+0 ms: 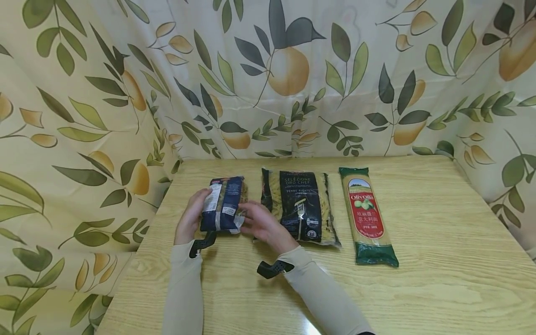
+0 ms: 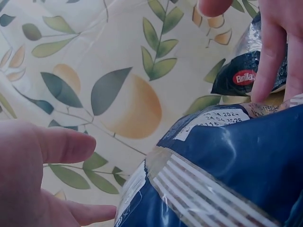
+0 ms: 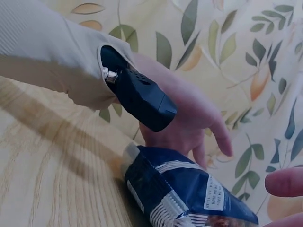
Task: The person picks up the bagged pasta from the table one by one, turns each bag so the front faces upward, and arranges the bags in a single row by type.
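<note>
A dark blue bag of pasta point(image 1: 226, 204) with white stripes and a white label is at the table's left, between the two hands. My left hand point(image 1: 192, 215) is at its left side; in the left wrist view its extended fingers point(image 2: 71, 146) come up to the bag's edge. On the other side is my right hand point(image 1: 264, 223), its fingers loosely extended by the bag's right edge. In the right wrist view the blue bag point(image 3: 189, 182) appears low near the tabletop, the left hand point(image 3: 184, 118) behind it. Whether either hand presses the bag is hard to tell.
Just right of the hands lies a large black bag of penne point(image 1: 299, 204) with clear sides. Farther right lies a long green-ended pack of spaghetti point(image 1: 366, 216). A leaf-patterned curtain point(image 1: 268, 116) borders the wooden table point(image 1: 444, 242) at back and sides.
</note>
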A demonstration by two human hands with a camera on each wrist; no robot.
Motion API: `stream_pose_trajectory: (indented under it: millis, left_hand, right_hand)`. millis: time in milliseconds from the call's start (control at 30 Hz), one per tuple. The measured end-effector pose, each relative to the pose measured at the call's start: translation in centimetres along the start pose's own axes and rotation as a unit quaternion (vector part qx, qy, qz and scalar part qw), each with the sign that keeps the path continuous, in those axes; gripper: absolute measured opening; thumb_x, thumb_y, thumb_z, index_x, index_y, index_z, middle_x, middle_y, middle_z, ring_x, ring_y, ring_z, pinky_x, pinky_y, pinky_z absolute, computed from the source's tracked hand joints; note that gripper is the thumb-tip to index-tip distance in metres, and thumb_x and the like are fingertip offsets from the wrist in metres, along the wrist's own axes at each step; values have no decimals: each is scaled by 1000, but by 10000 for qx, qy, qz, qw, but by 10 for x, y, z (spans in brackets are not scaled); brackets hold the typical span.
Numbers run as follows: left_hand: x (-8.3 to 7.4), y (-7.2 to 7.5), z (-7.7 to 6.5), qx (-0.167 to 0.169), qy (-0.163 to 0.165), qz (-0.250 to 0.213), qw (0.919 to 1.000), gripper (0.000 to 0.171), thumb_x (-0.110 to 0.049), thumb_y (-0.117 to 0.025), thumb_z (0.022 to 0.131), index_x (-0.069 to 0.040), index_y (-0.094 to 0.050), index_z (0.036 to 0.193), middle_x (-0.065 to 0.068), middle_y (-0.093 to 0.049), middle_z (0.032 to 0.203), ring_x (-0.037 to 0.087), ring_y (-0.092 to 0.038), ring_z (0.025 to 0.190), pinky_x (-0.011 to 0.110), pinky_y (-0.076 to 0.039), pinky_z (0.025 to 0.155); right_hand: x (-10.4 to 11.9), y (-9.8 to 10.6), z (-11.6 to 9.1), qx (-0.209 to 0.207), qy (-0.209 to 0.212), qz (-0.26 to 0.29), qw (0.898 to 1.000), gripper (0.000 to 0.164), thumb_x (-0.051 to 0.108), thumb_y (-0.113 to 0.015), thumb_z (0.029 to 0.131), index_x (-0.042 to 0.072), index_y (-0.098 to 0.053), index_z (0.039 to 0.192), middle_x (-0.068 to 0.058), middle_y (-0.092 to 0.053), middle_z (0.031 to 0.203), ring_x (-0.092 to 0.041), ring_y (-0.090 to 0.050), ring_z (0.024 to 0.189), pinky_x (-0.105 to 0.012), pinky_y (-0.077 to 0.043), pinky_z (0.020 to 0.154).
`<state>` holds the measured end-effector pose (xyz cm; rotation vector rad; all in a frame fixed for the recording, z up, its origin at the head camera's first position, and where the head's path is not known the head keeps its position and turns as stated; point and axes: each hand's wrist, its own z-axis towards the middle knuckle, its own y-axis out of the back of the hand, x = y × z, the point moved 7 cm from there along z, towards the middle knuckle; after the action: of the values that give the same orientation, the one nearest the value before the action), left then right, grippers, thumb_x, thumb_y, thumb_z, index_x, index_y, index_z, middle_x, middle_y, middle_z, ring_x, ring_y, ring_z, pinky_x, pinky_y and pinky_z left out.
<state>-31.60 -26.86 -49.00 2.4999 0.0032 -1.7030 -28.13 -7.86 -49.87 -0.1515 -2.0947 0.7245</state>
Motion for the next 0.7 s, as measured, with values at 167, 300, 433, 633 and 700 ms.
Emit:
stream_pose_trajectory:
  millis: [167, 300, 433, 633, 700]
  left_hand:
    - [-1, -2, -2, 85, 21, 127, 9999, 76, -41, -46, 108, -4, -13, 166, 18, -20, 170, 32, -28, 151, 52, -20, 130]
    - [-3, -4, -2, 163, 2, 234, 9996, 75, -42, -45, 108, -4, -14, 166, 19, -22, 170, 32, -29, 150, 52, -22, 129]
    - [-4, -5, -1, 191, 61, 321, 9993, 74, -42, -45, 108, -4, -16, 165, 19, -24, 169, 31, -33, 146, 52, -25, 128]
    - [-2, -7, 0, 220, 99, 344, 9991, 74, -42, -45, 108, -4, -17, 165, 20, -27, 167, 31, -34, 144, 53, -26, 127]
    - [-2, -7, -1, 236, 112, 330, 9991, 73, -42, -45, 108, -4, -18, 165, 19, -27, 167, 32, -33, 145, 53, -24, 128]
  right_hand:
    - [-2, 0, 1, 56, -75, -6, 10000, 52, 20, -51, 107, 5, -36, 154, -21, -37, 162, -34, -42, 146, -57, -29, 125]
    - [-2, 1, 2, 0, -98, 96, 9999, 45, 21, -50, 107, 4, -44, 148, -21, -41, 157, -29, -50, 133, -51, -37, 120]
    - [-1, 1, 3, -34, -156, 194, 9997, 38, 20, -51, 107, 4, -47, 142, -15, -50, 141, -23, -53, 118, -42, -44, 108]
    - [-2, 1, 3, -55, -202, 300, 9993, 22, 19, -54, 105, 8, -50, 124, -8, -53, 122, -20, -54, 110, -34, -46, 92]
    - [-2, 1, 3, -68, -221, 314, 9992, 18, 19, -54, 105, 9, -51, 119, -7, -54, 118, -20, -54, 106, -33, -46, 88]
